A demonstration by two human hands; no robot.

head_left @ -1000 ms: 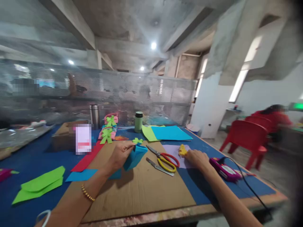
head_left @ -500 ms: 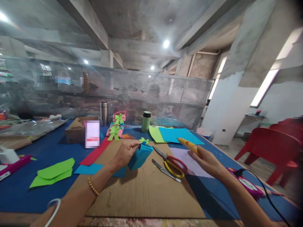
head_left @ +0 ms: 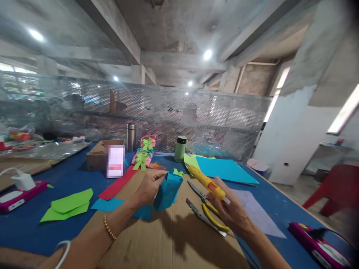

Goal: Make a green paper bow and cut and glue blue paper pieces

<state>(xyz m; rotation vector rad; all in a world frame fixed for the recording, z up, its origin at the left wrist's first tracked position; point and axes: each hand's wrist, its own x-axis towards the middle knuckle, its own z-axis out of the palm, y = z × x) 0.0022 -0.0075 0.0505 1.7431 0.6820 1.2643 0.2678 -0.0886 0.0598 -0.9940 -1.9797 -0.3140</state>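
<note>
My left hand (head_left: 150,185) pinches the top of a folded blue paper piece (head_left: 167,190) with a small green bow (head_left: 177,172) on it, held just above the cardboard sheet (head_left: 168,239). My right hand (head_left: 231,213) grips a yellow glue gun (head_left: 206,182), its tip pointing toward the blue paper piece and close to the green bow. Scissors with yellow and red handles (head_left: 207,216) lie on the cardboard under my right hand.
On the blue table (head_left: 42,231) lie green paper folds (head_left: 68,204), a red strip (head_left: 116,186), blue and lilac sheets (head_left: 224,168), a green bottle (head_left: 180,148), a steel flask (head_left: 130,137), a brown box (head_left: 98,158) and pink devices (head_left: 319,244). A mesh screen (head_left: 168,112) stands behind.
My right hand picked the yellow glue gun up from the table at the right and carried it left, toward the blue paper piece. My left hand kept its hold. The camera turned left.
</note>
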